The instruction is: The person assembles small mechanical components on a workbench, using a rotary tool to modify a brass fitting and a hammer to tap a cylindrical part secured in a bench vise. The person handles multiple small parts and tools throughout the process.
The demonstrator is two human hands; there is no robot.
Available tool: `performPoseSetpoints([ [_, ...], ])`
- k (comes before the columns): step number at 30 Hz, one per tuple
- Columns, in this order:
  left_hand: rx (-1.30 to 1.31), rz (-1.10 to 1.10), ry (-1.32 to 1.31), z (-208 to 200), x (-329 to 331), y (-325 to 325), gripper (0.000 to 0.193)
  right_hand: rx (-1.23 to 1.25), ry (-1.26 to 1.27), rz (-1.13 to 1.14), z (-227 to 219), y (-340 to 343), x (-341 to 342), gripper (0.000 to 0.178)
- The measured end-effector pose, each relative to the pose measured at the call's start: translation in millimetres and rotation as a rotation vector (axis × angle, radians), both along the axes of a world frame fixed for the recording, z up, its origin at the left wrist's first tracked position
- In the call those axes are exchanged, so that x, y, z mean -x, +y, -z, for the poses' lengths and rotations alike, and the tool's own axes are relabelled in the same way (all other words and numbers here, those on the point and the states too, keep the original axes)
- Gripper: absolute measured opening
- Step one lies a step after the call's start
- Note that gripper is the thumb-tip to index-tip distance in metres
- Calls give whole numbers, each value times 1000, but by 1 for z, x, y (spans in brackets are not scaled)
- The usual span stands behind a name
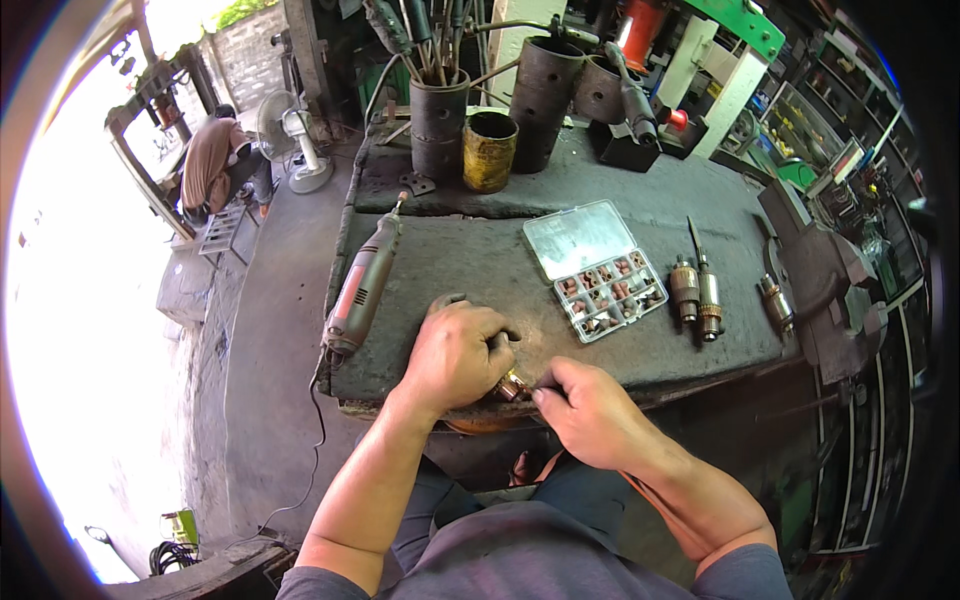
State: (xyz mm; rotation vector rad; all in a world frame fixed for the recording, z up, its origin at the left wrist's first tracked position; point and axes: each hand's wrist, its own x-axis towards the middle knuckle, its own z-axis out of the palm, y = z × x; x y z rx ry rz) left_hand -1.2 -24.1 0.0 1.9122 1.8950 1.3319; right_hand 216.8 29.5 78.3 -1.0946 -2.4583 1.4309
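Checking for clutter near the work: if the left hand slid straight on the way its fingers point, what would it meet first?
The left hand points right and slightly away, so it would likely first meet the open compartment box of small parts, though depth is uncertain.

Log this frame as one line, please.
left hand: grips small coppery motor part | right hand: pinches at its end | rotary tool: lying left | open parts box: right

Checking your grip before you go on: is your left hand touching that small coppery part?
Touching. The head view shows the left hand closed over the small coppery part, which pokes out beneath its fingers.
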Motion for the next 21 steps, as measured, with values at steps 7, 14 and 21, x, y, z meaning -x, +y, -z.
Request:
performPoseSetpoints([
  [7,4,-9,-3,0,0,1,15,44,0,7,-1,-2,4,21],
  [14,-35,-26,-52,-3,0,-2,16,-65,-19,-34,-6,-2,-10,18],
  [21,-64,-10,-51,-7,0,-3,26,155,85,102,-2,-6,-6,16],
])
